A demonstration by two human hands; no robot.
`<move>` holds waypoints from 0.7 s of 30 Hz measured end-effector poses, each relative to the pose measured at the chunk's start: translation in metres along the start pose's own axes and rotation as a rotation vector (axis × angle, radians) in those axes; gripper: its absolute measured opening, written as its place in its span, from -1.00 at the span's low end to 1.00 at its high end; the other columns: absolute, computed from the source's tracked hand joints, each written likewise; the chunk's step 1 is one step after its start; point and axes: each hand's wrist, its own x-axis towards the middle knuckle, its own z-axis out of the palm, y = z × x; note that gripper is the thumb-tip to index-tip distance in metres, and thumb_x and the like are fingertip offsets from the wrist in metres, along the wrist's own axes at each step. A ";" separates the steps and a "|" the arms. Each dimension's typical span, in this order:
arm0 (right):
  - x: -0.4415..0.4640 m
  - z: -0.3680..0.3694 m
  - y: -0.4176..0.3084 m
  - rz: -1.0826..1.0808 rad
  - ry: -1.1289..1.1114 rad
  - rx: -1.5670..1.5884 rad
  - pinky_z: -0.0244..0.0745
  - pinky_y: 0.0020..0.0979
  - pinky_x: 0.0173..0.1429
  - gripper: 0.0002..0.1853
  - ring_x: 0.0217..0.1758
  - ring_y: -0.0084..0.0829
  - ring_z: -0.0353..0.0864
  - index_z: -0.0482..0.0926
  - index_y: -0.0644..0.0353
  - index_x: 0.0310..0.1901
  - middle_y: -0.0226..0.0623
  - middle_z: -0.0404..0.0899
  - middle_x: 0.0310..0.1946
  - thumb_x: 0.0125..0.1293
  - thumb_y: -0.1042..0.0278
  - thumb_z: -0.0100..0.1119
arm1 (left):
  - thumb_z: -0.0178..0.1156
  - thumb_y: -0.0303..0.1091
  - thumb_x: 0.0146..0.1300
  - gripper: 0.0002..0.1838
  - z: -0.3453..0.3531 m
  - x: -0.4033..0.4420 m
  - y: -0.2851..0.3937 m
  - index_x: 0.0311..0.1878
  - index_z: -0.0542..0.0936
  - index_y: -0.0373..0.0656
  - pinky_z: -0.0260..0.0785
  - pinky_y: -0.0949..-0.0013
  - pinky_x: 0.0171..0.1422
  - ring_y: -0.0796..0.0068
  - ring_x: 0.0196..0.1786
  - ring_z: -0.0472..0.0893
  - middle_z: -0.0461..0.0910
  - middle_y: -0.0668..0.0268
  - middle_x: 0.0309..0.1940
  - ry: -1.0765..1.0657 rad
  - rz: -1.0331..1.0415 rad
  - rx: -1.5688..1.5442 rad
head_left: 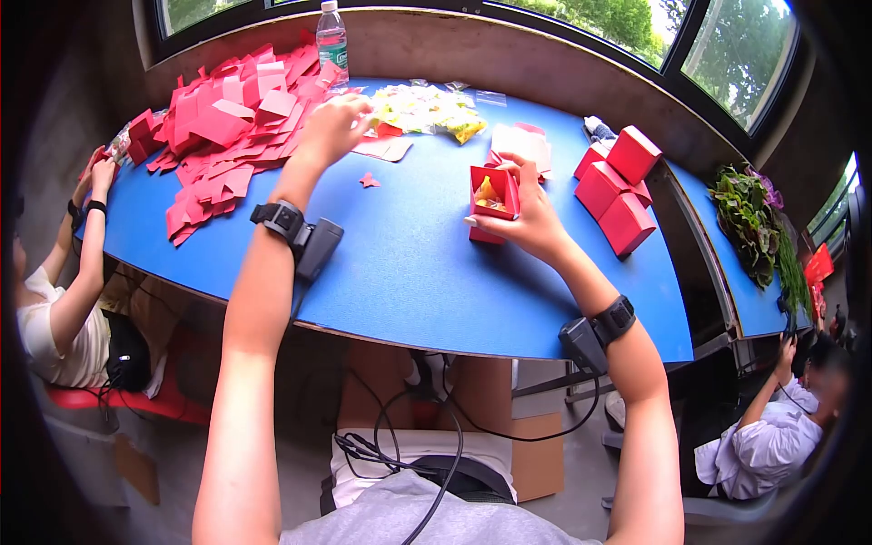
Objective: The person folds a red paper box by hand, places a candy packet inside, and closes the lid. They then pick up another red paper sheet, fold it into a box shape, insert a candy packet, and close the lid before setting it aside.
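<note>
While grasping red box (508,193) in right hand (534,221), should keep it upright, unsqueezed; reaches near packets (427,109) with left hand (331,132), hold unclear.

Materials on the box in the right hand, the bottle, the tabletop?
Red box in the right hand: probably matte cardstock; thin, flat walls, sharp folds.
Bottle: likely glossy plastic; see-through.
Tabletop: smooth blue laminate or painted board, unclear which; soft sheen.

One water bottle (332,49) and one open box (493,193) near 12 o'clock, at least four red boxes (627,222) at 1
</note>
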 end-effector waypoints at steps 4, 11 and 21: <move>0.001 -0.001 0.001 -0.013 0.016 0.011 0.37 -0.23 0.23 -0.01 0.18 -0.12 0.40 0.04 0.17 0.25 0.05 0.31 0.09 -0.11 0.08 0.52 | 0.23 -0.26 0.08 -0.66 0.029 -0.019 -0.061 -0.10 0.58 -0.23 0.39 0.15 0.08 0.12 0.00 0.54 0.57 0.12 -0.07 -0.196 -0.196 0.247; 0.001 -0.003 0.005 -0.040 -0.043 0.023 0.36 -0.26 0.24 -0.02 0.17 -0.16 0.41 0.08 0.15 0.26 -0.02 0.34 0.06 -0.13 0.12 0.53 | 0.29 -0.23 -0.02 -0.66 0.011 -0.012 -0.034 -0.16 0.61 -0.14 0.40 0.20 0.03 0.20 -0.06 0.58 0.63 0.18 -0.26 -0.226 -0.273 0.357; 0.001 -0.003 0.001 -0.029 -0.057 0.049 0.37 -0.26 0.24 -0.06 0.16 -0.20 0.41 0.07 0.10 0.26 -0.08 0.34 0.06 -0.11 0.24 0.51 | 0.21 -0.37 0.20 -0.81 -0.009 0.009 0.059 -0.19 0.62 -0.29 0.48 0.48 -0.15 0.58 -0.32 0.63 0.68 0.24 -0.37 -0.007 0.089 -0.715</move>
